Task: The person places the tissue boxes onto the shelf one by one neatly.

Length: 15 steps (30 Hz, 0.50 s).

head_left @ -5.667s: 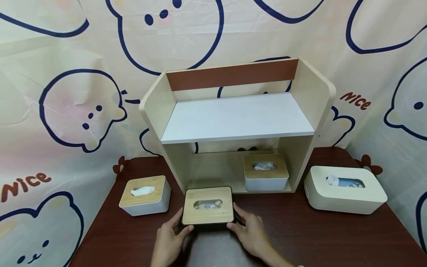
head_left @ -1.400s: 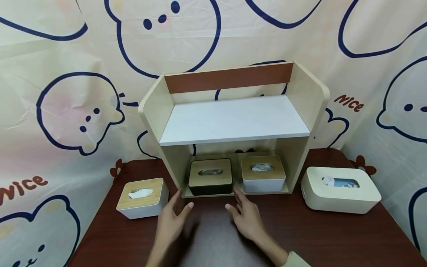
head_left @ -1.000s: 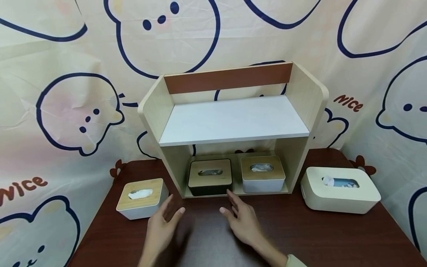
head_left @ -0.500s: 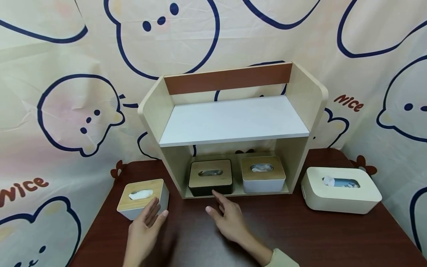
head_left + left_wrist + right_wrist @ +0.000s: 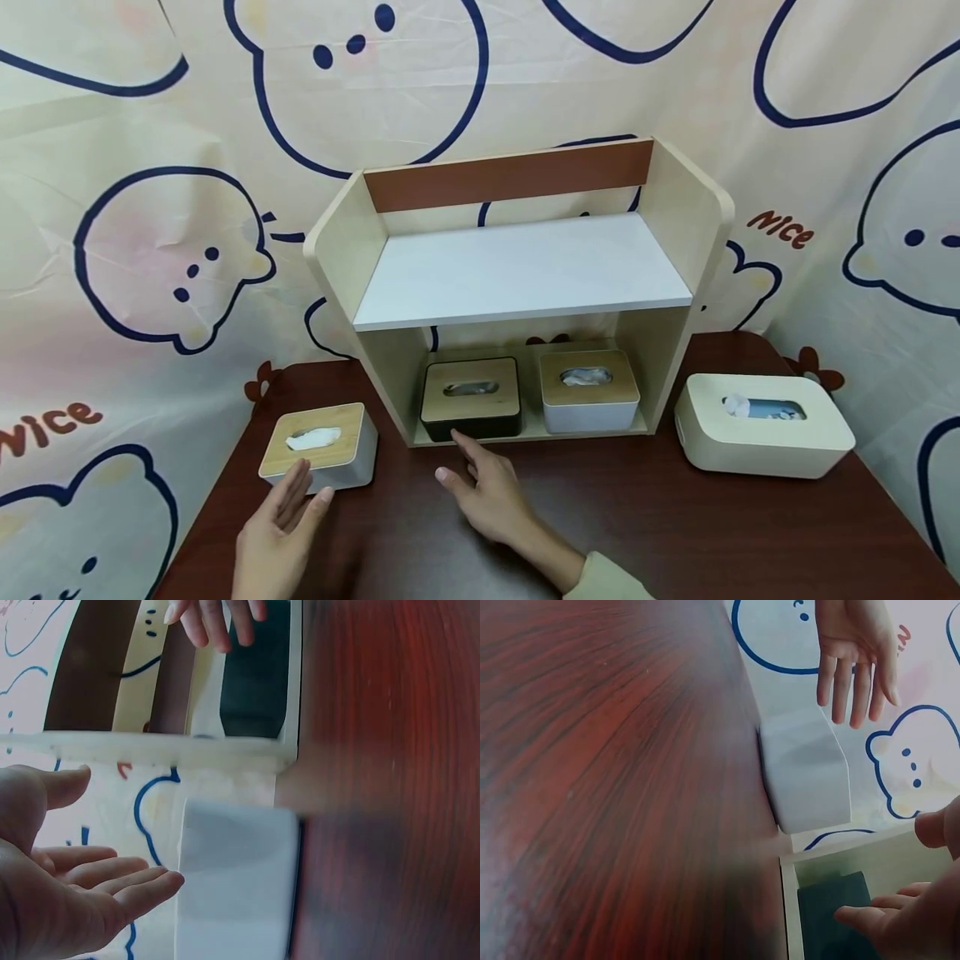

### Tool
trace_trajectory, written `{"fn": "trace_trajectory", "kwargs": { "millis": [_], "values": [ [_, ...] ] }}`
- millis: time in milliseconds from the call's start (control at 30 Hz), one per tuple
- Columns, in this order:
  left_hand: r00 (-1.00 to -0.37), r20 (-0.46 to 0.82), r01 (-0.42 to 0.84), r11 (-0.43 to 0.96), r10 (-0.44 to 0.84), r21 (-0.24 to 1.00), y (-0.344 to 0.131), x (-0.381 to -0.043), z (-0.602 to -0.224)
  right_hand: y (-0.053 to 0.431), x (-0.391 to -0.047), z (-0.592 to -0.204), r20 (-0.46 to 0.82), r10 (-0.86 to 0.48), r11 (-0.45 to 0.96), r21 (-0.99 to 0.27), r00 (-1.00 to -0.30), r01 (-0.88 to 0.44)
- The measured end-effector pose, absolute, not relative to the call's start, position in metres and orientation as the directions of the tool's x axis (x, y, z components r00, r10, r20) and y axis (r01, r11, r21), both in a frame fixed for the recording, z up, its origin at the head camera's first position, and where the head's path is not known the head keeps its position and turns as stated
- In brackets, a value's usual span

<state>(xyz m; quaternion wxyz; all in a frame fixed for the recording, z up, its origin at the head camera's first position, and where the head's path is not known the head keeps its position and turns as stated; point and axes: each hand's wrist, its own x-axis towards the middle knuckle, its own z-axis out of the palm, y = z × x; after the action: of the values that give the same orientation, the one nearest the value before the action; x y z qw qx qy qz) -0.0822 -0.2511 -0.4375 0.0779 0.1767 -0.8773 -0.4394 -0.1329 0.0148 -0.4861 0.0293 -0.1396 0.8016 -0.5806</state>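
My left hand (image 5: pixel 276 533) is held in the air close to the near side of a white tissue box (image 5: pixel 352 460) with a light wood lid, at the table's left. Its fingers are extended and hold nothing; the left wrist view shows the white box wall (image 5: pixel 236 877) beyond the fingertips. My right hand (image 5: pixel 491 493) hovers in front of the shelf, fingers extended, with nothing in it. Behind its fingertips, a black tissue box (image 5: pixel 471 400) with a wood lid stands on the lower shelf. Whether the fingertips touch that box I cannot tell.
A second white wood-lidded tissue box (image 5: pixel 591 414) stands right of the black one in the shelf unit (image 5: pixel 517 271). A larger cream tissue box (image 5: pixel 765 450) sits on the dark wood table (image 5: pixel 630 521) at right. A patterned cloth hangs behind.
The black tissue box went from the table into the lower shelf, and both hands let go of it. Since then both hands have moved left, the left one towards the white tissue box.
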Motion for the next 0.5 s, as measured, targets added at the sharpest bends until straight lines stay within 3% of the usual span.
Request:
{"fn": "trace_trajectory", "kwargs": {
  "millis": [267, 500],
  "values": [
    [-0.852, -0.024, -0.345, 0.526, -0.523, 0.778, -0.272, -0.083, -0.440, -0.001, -0.139, -0.488, 0.118, -0.304, 0.253, -0.947, -0.946, -0.199],
    [-0.851, -0.086, -0.390, 0.513, -0.519, 0.765, -0.297, -0.092, -0.450, -0.017, -0.144, -0.491, 0.127, -0.348, 0.246, -0.944, -0.929, -0.221]
  ]
}}
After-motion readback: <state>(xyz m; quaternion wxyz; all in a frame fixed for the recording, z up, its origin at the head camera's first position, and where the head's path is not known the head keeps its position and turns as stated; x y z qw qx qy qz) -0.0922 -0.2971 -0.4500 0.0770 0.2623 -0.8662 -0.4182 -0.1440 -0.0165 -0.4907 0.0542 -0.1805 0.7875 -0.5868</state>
